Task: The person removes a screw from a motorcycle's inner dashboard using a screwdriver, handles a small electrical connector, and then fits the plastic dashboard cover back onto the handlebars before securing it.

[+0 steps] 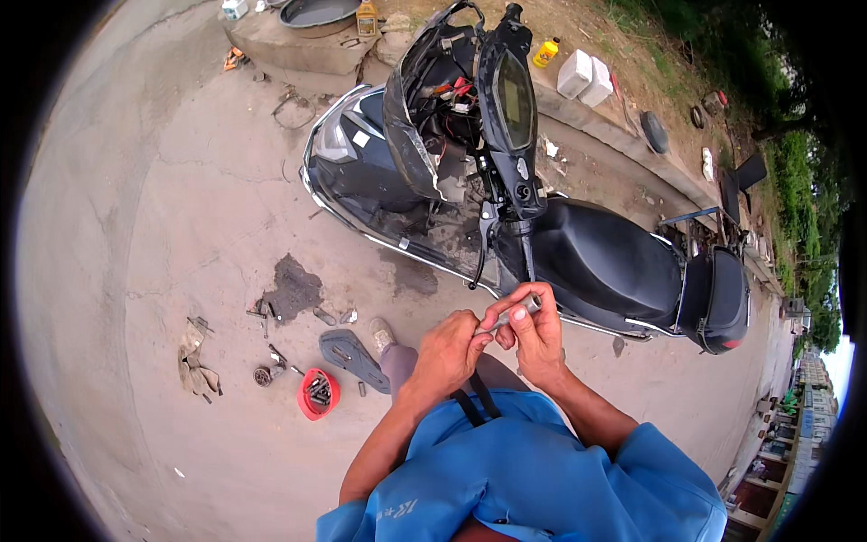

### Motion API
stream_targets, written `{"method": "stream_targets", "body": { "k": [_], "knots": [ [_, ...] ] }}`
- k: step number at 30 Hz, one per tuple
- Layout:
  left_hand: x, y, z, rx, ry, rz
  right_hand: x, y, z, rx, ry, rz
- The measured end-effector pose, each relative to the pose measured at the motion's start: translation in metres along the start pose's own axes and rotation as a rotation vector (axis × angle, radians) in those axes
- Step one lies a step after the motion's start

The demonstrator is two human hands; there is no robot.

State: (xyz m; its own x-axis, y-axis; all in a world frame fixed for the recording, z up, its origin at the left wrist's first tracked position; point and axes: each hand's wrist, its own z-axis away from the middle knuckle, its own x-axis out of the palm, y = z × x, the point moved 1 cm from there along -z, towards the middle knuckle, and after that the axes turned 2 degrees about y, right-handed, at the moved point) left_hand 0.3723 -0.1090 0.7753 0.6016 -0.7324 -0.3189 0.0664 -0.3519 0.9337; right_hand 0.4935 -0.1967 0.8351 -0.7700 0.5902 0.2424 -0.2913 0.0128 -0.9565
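As I watch, the left hand (449, 348) and right hand (539, 346) hold a metal tube (531, 305) between them; its long axis slants up rightward, open end by the right grip.

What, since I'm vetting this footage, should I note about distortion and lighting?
Head view: black corners, straight edges bowed by the fisheye; soft daylight on the pavement; sheen on the black seat; bright sky at right; metal tool small but distinct.
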Motion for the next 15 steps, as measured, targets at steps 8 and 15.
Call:
{"method": "stream_targets", "body": {
  "k": [8, 15],
  "knots": [
    [0.027, -0.074, -0.103, -0.268, 0.151, 0.321, -0.008, -0.066, -0.060, -0.580, 0.219, 0.386],
    [0.061, -0.071, -0.131, -0.509, 0.147, 0.919, -0.025, -0.035, -0.104, -0.761, 0.163, 0.835]
  ]
}}
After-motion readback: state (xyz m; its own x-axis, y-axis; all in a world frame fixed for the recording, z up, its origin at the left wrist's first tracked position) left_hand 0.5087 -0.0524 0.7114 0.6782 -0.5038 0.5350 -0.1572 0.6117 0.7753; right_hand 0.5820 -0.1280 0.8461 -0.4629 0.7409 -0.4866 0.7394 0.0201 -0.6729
